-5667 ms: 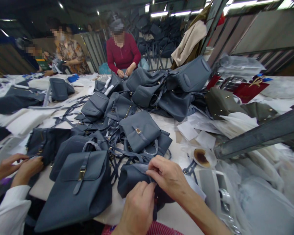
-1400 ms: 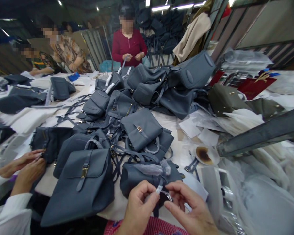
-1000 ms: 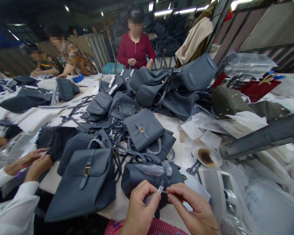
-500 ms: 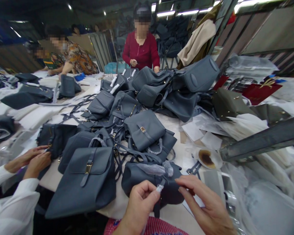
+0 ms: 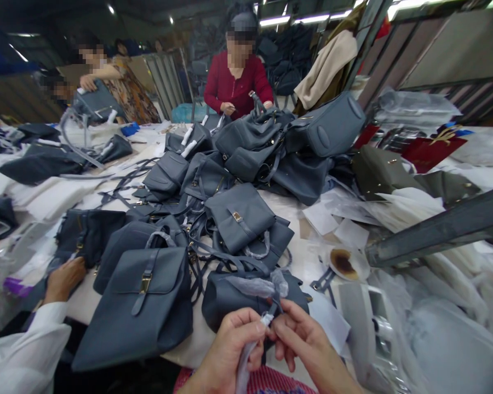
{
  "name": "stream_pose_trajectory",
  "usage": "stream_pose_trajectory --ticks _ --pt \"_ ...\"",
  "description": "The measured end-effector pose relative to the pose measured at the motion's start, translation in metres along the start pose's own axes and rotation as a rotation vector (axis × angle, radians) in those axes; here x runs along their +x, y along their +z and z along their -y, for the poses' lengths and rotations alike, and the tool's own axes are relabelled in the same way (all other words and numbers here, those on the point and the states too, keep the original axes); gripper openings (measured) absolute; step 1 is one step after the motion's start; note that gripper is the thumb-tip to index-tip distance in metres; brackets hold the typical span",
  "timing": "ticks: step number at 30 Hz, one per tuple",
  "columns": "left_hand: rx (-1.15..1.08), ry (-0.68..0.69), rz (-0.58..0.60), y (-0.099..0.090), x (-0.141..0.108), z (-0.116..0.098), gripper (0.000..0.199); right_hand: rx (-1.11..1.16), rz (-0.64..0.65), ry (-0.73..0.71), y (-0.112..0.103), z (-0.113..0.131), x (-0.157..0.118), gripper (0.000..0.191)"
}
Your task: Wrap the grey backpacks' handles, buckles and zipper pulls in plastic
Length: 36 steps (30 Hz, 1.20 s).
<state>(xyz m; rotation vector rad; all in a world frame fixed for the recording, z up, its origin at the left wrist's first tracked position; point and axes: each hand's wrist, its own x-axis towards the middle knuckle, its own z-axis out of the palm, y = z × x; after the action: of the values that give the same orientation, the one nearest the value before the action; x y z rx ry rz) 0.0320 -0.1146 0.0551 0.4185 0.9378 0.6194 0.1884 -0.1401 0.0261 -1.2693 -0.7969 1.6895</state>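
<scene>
The wrapped strap is pinched by the left hand between thumb and curled forefinger, apparently so that its end is kept steady and exposed, while a length of pale film hangs from the palm toward 6 o'clock. The right hand is narrowed, its fingertips drawn in against the same end from 3 o'clock; whether anything is gripped there cannot be told, as the contact is partly hidden. Just beyond the fingers, at 12 o'clock, the dark handbag is laid on the table, probably so that its weight is borne there and only the strap needs to be handled. Its body is soft and rounded, in slate-blue, leather-like material, and its handle is sleeved in crinkled clear film. At 9 to 10 o'clock, the flap backpack is seen, smooth and broad-based, with a glossy gold-toned clasp. Farther off at 12 o'clock, a flatter, squarish bag is rested on tangled straps. Loose paper sheets and cloudy, wrinkled plastic are spread toward 3 o'clock; at 9 o'clock, a co-worker's white sleeve is visible.
</scene>
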Motion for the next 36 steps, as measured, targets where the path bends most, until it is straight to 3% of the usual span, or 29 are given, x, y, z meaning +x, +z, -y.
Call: stream_pose_trajectory --ticks 3,6,11,14,17,20,25,29,31,33,36 --pt "-0.006 -0.009 0.015 0.001 0.000 0.000 0.031 -0.068 -0.031 0.000 0.009 0.005 0.005 0.043" --pt "0.108 0.067 -0.025 0.003 0.000 -0.002 0.034 -0.180 -0.070 -0.069 0.010 0.011 0.004 0.041" --pt "0.628 0.378 -0.175 0.003 0.000 -0.001 0.020 -0.339 -0.141 -0.223 0.002 0.013 -0.004 0.036" --pt "0.892 0.590 -0.224 0.004 -0.001 0.000 0.009 -0.276 -0.080 -0.128 0.001 0.016 -0.010 0.036" --pt "0.996 0.703 -0.183 0.005 -0.002 -0.002 0.016 -0.081 -0.033 0.078 0.000 0.015 -0.014 0.039" --pt "0.891 0.587 -0.177 0.006 -0.001 -0.003 0.017 0.141 -0.008 0.197 -0.002 0.008 -0.016 0.046" --pt "0.363 0.134 -0.117 0.004 0.004 0.000 0.017 0.475 0.058 0.321 -0.011 0.002 -0.021 0.043" --pt "0.097 0.007 -0.082 0.003 0.006 -0.002 0.020 0.689 -0.080 0.326 -0.020 -0.004 -0.020 0.046" --pt "0.025 -0.027 -0.061 0.003 0.007 -0.005 0.020 0.594 -0.164 0.261 -0.021 -0.012 -0.019 0.040" --pt "-0.051 -0.065 -0.028 0.003 0.007 -0.007 0.021 0.348 -0.207 0.148 -0.019 -0.019 -0.018 0.035" --pt "-0.105 -0.098 -0.005 0.004 0.007 -0.008 0.023 -0.138 -0.240 -0.255 -0.013 -0.016 -0.017 0.017"
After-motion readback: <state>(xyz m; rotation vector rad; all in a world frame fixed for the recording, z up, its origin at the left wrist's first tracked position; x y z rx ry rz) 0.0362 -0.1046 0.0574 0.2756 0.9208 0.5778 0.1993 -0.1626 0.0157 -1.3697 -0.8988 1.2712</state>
